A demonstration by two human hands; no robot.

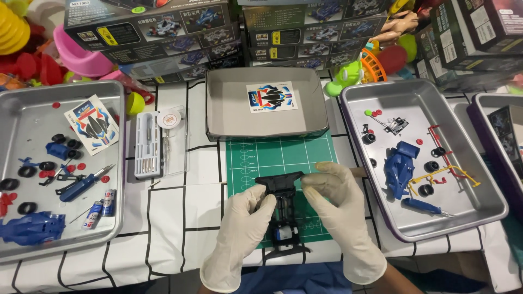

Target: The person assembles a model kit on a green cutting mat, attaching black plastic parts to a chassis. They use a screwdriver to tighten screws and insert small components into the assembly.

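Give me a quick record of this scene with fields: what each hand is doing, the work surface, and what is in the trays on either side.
left hand: gloved left hand grips the black toy car chassis at its left side
right hand: gloved right hand pinches the chassis at its right front
work surface: green cutting mat on a white gridded tablecloth
left tray: metal tray with blue screwdriver, batteries, black tyres, blue car body
right tray: metal tray with blue car body, yellow parts frame
behind mat: grey box lid holding a sticker sheet
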